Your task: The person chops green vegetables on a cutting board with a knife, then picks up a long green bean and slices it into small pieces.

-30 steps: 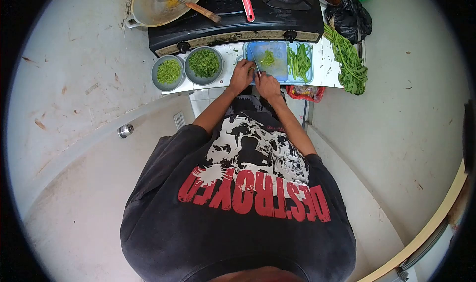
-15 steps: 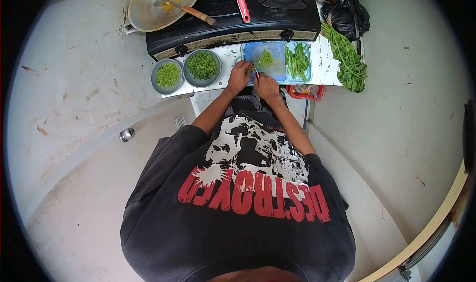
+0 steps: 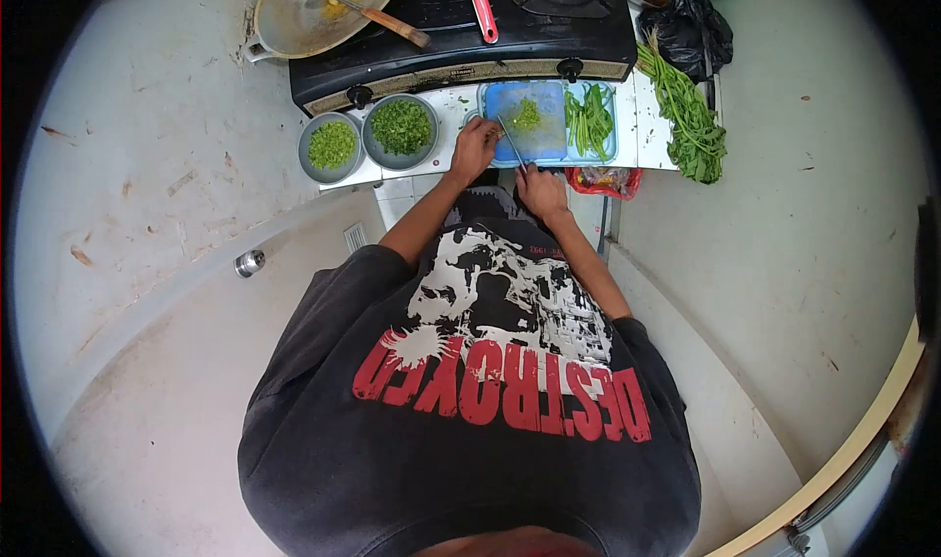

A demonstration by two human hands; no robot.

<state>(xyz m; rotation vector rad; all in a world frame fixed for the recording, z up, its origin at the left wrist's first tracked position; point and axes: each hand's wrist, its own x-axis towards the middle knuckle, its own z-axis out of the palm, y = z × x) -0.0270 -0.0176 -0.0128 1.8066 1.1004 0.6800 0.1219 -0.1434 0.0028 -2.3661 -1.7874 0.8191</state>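
My right hand grips a knife by its handle, at the near edge of a blue cutting board. The blade slants up and left across the board, its tip close to my left fingers. Bent fingers of my left hand press together at the board's left edge on green stems, mostly hidden by the hand. Finely chopped greens lie in a small heap on the board. Uncut leafy greens rest to its right, in the light-blue tray under the board.
Two grey bowls stand left: one with light chopped greens, one with darker chopped greens. Behind is a black stove with a wok and a red-handled pan. Leafy stalks and a black bag lie right.
My right hand has drawn back toward my body and slightly right with the knife, baring more of its blade. My left hand stays at the board's left edge.
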